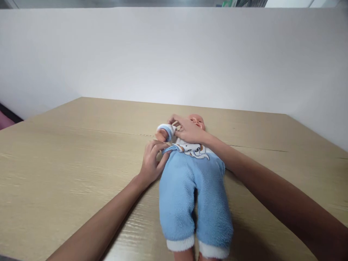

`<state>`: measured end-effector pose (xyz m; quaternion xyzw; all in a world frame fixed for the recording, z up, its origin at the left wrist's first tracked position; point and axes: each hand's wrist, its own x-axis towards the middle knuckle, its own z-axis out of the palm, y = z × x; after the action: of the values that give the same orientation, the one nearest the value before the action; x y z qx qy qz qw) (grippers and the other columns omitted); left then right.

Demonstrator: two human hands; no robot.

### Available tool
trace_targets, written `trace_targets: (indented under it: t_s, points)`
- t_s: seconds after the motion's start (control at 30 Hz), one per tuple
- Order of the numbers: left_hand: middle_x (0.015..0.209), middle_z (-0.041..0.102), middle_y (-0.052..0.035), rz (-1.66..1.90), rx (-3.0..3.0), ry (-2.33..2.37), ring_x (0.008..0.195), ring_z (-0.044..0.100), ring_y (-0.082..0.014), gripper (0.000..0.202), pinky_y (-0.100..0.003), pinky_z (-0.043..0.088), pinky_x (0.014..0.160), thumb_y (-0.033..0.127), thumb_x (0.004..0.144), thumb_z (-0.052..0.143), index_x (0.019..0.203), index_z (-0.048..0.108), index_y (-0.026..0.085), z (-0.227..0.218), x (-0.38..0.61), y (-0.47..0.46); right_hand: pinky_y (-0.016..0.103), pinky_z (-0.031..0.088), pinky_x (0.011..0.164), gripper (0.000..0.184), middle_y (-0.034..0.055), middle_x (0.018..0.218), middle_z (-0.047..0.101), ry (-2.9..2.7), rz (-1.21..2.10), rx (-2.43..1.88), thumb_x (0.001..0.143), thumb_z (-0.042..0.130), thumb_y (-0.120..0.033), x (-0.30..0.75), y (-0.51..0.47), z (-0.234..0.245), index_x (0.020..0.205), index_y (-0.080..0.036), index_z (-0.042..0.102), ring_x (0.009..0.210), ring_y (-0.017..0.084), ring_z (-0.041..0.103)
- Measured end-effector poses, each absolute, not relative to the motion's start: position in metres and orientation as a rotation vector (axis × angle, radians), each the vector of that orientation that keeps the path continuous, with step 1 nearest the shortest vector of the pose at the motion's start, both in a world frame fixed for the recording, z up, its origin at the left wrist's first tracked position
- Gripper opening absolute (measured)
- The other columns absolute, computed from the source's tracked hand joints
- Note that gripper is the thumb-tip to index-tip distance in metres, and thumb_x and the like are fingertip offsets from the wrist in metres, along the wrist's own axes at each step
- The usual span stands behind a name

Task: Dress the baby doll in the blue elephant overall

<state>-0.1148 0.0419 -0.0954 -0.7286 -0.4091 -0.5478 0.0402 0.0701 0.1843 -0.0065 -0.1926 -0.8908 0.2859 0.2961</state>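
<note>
A baby doll [199,181] lies on its back, its feet toward me, in fluffy light-blue trousers with white cuffs and a white top bearing a cartoon print [195,148]. At the doll's side, my left hand [152,159] pinches a blue edge of the clothing between thumb and fingers. My right hand [189,129] reaches across the doll's chest, with thumb and fingers closed around the upper part of the white sleeve [172,129]. Below that sleeve's blue-and-white cuff, the doll's small hand [162,135] sticks out. My right hand and forearm cover part of the doll's head and chest.
The doll rests on a pale wooden table [81,156] with thin seams across it. A white partition [174,58] rises behind the table's far edge. Something pink and black [8,117] shows at the far left.
</note>
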Motion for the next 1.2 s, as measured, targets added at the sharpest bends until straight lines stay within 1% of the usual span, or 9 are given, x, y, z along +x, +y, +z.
trace_targets:
  t_s: [0.13, 0.27, 0.4, 0.5, 0.63, 0.8, 0.9, 1.07, 1.2]
  points:
    - [0.127, 0.057, -0.0108, -1.570, -2.121, -1.080, 0.117, 0.062, -0.0276, 0.036, -0.050, 0.051, 0.101, 0.015, 0.096, 0.073, 0.127, 0.065, 0.029, -0.100, -0.122, 0.039, 0.037, 0.051, 0.100, 0.040, 0.0038, 0.116, 0.070, -2.253, 1.023, -0.502, 0.075, 0.054, -0.008, 0.078, 0.188, -0.017, 0.112, -0.021, 0.063, 0.112, 0.021, 0.067]
    - [0.126, 0.064, -0.0106, -1.842, -2.153, -1.052, 0.120, 0.063, -0.0287, 0.020, -0.054, 0.048, 0.106, 0.022, 0.101, 0.064, 0.120, 0.059, 0.028, -0.099, -0.116, 0.041, 0.038, 0.053, 0.101, 0.035, 0.0037, 0.112, 0.072, -2.263, 1.039, -0.524, 0.076, 0.057, -0.007, 0.072, 0.183, -0.021, 0.106, -0.021, 0.068, 0.109, 0.021, 0.068]
    - [0.111, 0.063, -0.0053, -2.440, -2.071, -1.297, 0.103, 0.062, -0.0211, 0.011, -0.038, 0.051, 0.097, 0.031, 0.105, 0.063, 0.113, 0.061, 0.025, -0.095, -0.105, 0.046, 0.035, 0.055, 0.096, 0.027, 0.0075, 0.124, 0.070, -2.296, 0.947, -0.587, 0.088, 0.067, -0.015, 0.075, 0.163, -0.013, 0.114, -0.020, 0.069, 0.105, 0.020, 0.068]
    - [0.105, 0.061, -0.0017, -2.719, -1.954, -1.603, 0.090, 0.061, -0.0159, 0.011, -0.028, 0.052, 0.085, 0.033, 0.099, 0.071, 0.103, 0.065, 0.025, -0.094, -0.103, 0.050, 0.033, 0.054, 0.091, 0.033, 0.0078, 0.124, 0.070, -2.249, 0.975, -0.717, 0.097, 0.070, -0.035, 0.089, 0.145, -0.002, 0.125, -0.020, 0.064, 0.102, 0.020, 0.068]
    - [0.097, 0.063, 0.0006, -3.161, -1.674, -1.845, 0.082, 0.062, -0.0124, 0.017, -0.022, 0.054, 0.073, 0.032, 0.092, 0.077, 0.097, 0.064, 0.024, -0.097, -0.103, 0.055, 0.032, 0.046, 0.081, 0.039, 0.0026, 0.100, 0.072, -2.479, 1.031, -0.791, 0.102, 0.063, -0.058, 0.108, 0.131, 0.001, 0.108, -0.021, 0.069, 0.093, 0.021, 0.064]
    - [0.100, 0.068, 0.0006, -3.627, -1.423, -2.015, 0.087, 0.067, -0.0109, 0.031, -0.019, 0.058, 0.077, 0.035, 0.085, 0.088, 0.102, 0.065, 0.023, -0.101, -0.102, 0.064, 0.030, 0.040, 0.074, 0.041, -0.0015, 0.091, 0.059, -2.209, 1.101, -0.748, 0.100, 0.065, -0.061, 0.116, 0.130, -0.022, 0.101, -0.020, 0.060, 0.082, 0.017, 0.053]
    - [0.099, 0.070, 0.0011, -3.604, -1.452, -2.053, 0.085, 0.067, -0.0101, 0.038, -0.018, 0.058, 0.077, 0.035, 0.080, 0.092, 0.103, 0.065, 0.022, -0.102, -0.103, 0.073, 0.028, 0.041, 0.075, 0.039, -0.0032, 0.089, 0.056, -2.024, 1.315, -0.639, 0.099, 0.069, -0.058, 0.119, 0.135, -0.036, 0.098, -0.022, 0.055, 0.081, 0.016, 0.052]
    - [0.101, 0.068, 0.0026, -3.231, -1.813, -2.063, 0.086, 0.063, -0.0087, 0.040, -0.016, 0.053, 0.076, 0.041, 0.082, 0.089, 0.106, 0.063, 0.024, -0.096, -0.107, 0.083, 0.025, 0.041, 0.071, 0.042, -0.0040, 0.088, 0.056, -1.776, 1.531, -0.652, 0.093, 0.077, -0.059, 0.130, 0.145, -0.049, 0.097, -0.023, 0.056, 0.078, 0.014, 0.051]
    - [0.103, 0.068, 0.0024, -3.159, -2.057, -2.148, 0.086, 0.064, -0.0112, 0.046, -0.019, 0.052, 0.074, 0.047, 0.081, 0.088, 0.109, 0.058, 0.027, -0.086, -0.110, 0.089, 0.023, 0.043, 0.071, 0.042, -0.0041, 0.089, 0.058, -1.707, 1.617, -0.626, 0.091, 0.080, -0.057, 0.134, 0.149, -0.055, 0.097, -0.024, 0.056, 0.079, 0.014, 0.054]
